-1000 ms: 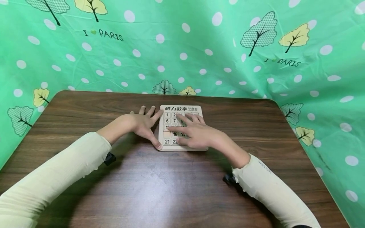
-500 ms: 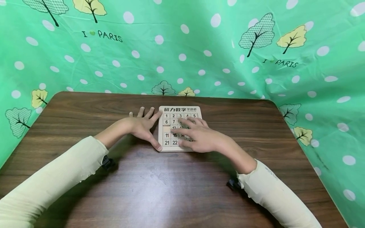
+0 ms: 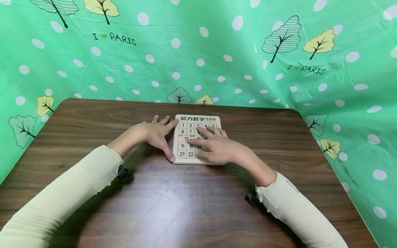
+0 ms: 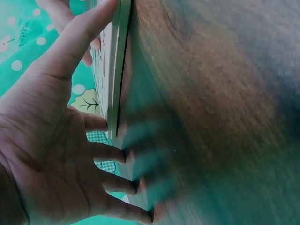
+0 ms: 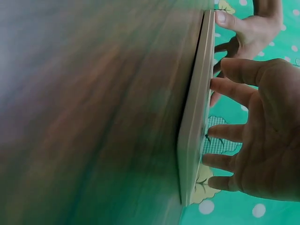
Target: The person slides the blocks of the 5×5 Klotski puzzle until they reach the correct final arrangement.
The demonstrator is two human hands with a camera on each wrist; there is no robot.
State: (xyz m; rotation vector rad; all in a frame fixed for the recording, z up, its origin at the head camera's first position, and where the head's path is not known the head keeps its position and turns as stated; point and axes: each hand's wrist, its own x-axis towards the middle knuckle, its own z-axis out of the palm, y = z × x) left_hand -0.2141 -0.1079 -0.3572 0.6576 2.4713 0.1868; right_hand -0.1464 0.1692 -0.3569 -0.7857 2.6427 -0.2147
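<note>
A flat, pale number sliding puzzle (image 3: 183,160) lies on the table, with rows of numbered square tiles under a printed title. My left hand (image 3: 155,133) is spread at its left side. The thumb touches the lower left corner and the index finger the upper left edge; the other fingers rest on the table, as the left wrist view shows. Over the right part of the puzzle is my right hand (image 3: 221,148), fingers extended, its index fingertip on the 12 tile (image 3: 185,138). That tile sits partway into the gap at the left of the third row. Several right-side tiles are hidden beneath this hand.
The dark wood-grain table (image 3: 173,203) extends around the puzzle. Behind and beside it hangs a green curtain (image 3: 198,44) with white dots and trees. Black wrist devices show under both pale sleeves (image 3: 71,186).
The 11 tile has slid down one row, leaving a gap at the left of the third row. The 12 tile has then shifted partly left under the right index finger. My left hand stays put.
</note>
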